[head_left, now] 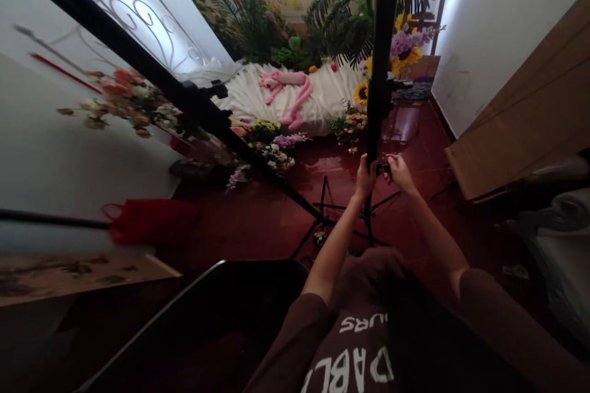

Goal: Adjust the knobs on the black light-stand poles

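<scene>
A tall black stand pole point(381, 61) rises straight up in front of me from tripod legs point(343, 209) on the red floor. My left hand point(365, 179) is wrapped around the pole low down. My right hand point(399, 173) pinches a small black knob point(382, 167) on the pole's right side. A second black pole point(138, 64) leans diagonally from the upper left down to the same tripod base.
Artificial flowers point(271, 144) and sunflowers point(364, 92) lie on the red tile floor point(258, 215) before a white bedding set with a pink plush toy point(288, 89). A black case point(207, 319) sits near my knees. Wooden boards point(520, 129) lean at right. White panels point(55, 153) stand at left.
</scene>
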Motion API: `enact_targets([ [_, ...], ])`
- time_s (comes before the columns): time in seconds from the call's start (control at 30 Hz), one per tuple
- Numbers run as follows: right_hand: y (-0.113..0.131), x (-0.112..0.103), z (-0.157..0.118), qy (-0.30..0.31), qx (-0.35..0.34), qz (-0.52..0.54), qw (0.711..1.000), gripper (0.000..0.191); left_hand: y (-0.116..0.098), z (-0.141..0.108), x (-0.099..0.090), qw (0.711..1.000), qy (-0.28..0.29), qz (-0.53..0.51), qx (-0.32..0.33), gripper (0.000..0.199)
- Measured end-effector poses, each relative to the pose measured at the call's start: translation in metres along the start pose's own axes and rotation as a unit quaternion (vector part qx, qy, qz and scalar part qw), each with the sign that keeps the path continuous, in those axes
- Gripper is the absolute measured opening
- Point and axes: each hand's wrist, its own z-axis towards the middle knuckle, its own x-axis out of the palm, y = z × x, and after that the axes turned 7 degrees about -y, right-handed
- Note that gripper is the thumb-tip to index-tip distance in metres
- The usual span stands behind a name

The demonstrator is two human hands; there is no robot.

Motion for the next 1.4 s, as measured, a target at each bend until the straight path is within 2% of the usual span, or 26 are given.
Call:
enact_targets([
  [0.1, 0.010, 0.002, 0.003, 0.028, 0.135, 0.095, 0.986, 0.019, -0.001, 0.000, -0.001, 1.000, 0.003, -0.001, 0.003, 0.042],
  [0.2, 0.016, 0.001, 0.000, 0.013, 0.200, 0.151, 0.968, 0.016, -0.004, -0.001, -0.002, 1.000, 0.008, -0.008, 0.009, 0.043],
  [0.33, 0.013, 0.003, -0.010, -0.012, 0.184, 0.180, 0.966, 0.013, -0.011, 0.000, -0.004, 1.000, 0.016, -0.010, 0.001, 0.043],
  [0.47, 0.002, 0.004, -0.020, -0.028, 0.132, 0.201, 0.970, 0.010, -0.008, -0.010, -0.012, 0.999, 0.025, -0.025, -0.019, 0.045],
  [0.57, -0.010, 0.002, -0.026, -0.067, 0.082, 0.174, 0.979, 0.020, 0.011, -0.035, -0.028, 0.996, 0.015, -0.028, -0.084, 0.044],
  [0.63, -0.021, -0.001, -0.030, -0.076, 0.067, 0.150, 0.983, 0.021, 0.032, -0.056, -0.046, 0.989, -0.015, -0.002, -0.149, 0.042],
  [0.7, -0.034, -0.003, -0.034, -0.065, 0.075, 0.129, 0.987, 0.019, 0.056, -0.075, -0.072, 0.972, -0.088, 0.033, -0.218, 0.042],
  [0.73, -0.041, -0.003, -0.037, -0.055, 0.084, 0.118, 0.988, 0.018, 0.066, -0.081, -0.087, 0.956, -0.150, 0.058, -0.247, 0.041],
  [0.8, -0.056, -0.003, -0.042, -0.028, 0.104, 0.096, 0.990, 0.017, 0.082, -0.083, -0.123, 0.904, -0.302, 0.122, -0.276, 0.039],
  [0.83, -0.063, -0.002, -0.044, -0.015, 0.111, 0.086, 0.990, 0.017, 0.086, -0.079, -0.142, 0.875, -0.371, 0.155, -0.269, 0.038],
  [0.9, -0.075, 0.001, -0.048, 0.011, 0.120, 0.070, 0.990, 0.017, 0.087, -0.062, -0.179, 0.830, -0.473, 0.190, -0.226, 0.038],
  [0.93, -0.079, 0.005, -0.049, 0.024, 0.124, 0.065, 0.990, 0.017, 0.083, -0.049, -0.196, 0.815, -0.514, 0.187, -0.194, 0.039],
  [0.97, -0.082, 0.009, -0.050, 0.037, 0.127, 0.061, 0.989, 0.016, 0.078, -0.035, -0.212, 0.820, -0.521, 0.178, -0.157, 0.039],
  [1.07, -0.084, 0.027, -0.050, 0.067, 0.138, 0.046, 0.987, 0.011, 0.055, 0.011, -0.246, 0.874, -0.460, 0.142, -0.056, 0.046],
  [1.17, -0.080, 0.051, -0.048, 0.097, 0.146, 0.030, 0.984, 0.005, 0.034, 0.047, -0.261, 0.927, -0.360, 0.108, -0.008, 0.050],
  [1.27, -0.069, 0.078, -0.048, 0.130, 0.152, 0.015, 0.980, 0.004, 0.024, 0.064, -0.261, 0.965, -0.252, 0.068, -0.012, 0.049],
  [1.33, -0.060, 0.098, -0.050, 0.153, 0.155, 0.005, 0.976, 0.005, 0.022, 0.066, -0.260, 0.973, -0.226, 0.048, -0.031, 0.048],
  [1.4, -0.048, 0.120, -0.054, 0.185, 0.157, -0.004, 0.970, 0.002, 0.020, 0.065, -0.259, 0.972, -0.226, 0.038, -0.047, 0.047],
])
